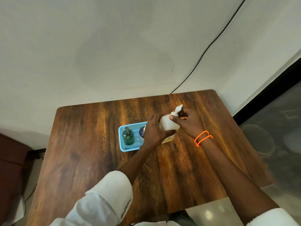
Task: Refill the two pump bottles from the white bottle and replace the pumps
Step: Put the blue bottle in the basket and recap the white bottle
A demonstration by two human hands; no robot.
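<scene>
The left hand (154, 130) hugs the white bottle (168, 123); the right hand (187, 122) pinches its pump (177, 110) just above.

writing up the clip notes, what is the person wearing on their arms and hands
Both hands are bare, no gloves or rings visible. The left arm has a white sleeve rolled up in a thick cuff near the elbow. The right wrist carries two thin orange bands, and a white sleeve edge shows at the frame's bottom corner.
</scene>
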